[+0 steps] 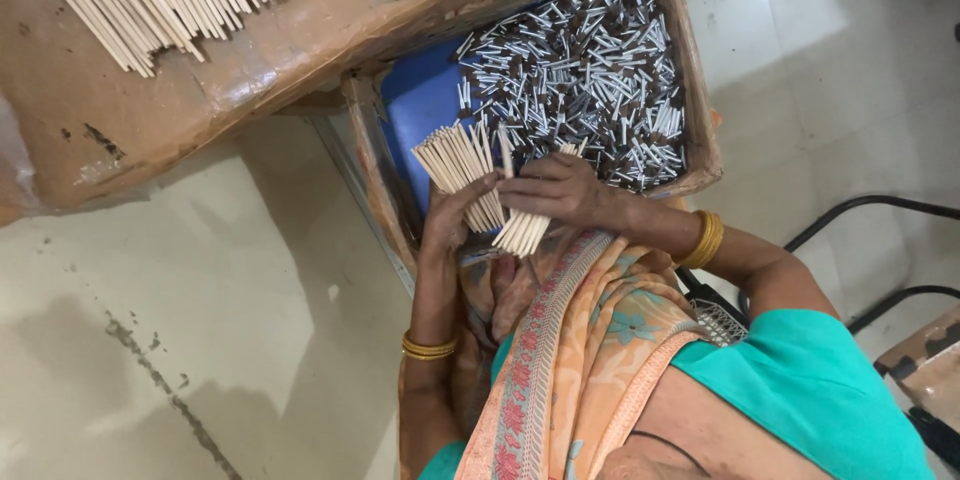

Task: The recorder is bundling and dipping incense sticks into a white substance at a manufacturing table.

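A fanned bundle of thin pale wooden sticks (pixel 470 175) is gripped by both hands, its long axis running upper left to lower right. The left hand (pixel 447 220) is clenched beneath it; the right hand (pixel 558 190) is pinched on its right side, nearest the cardboard box of small grey tubes (pixel 700 90).

Both hands raised together, left (pixel 447 223) and right (pixel 553 190) fingers curled.

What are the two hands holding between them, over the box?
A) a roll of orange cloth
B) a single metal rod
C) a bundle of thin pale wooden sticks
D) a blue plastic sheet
C: the left hand and the right hand together grip a bundle of pale sticks, fanned out above the box of small silver and dark pieces.
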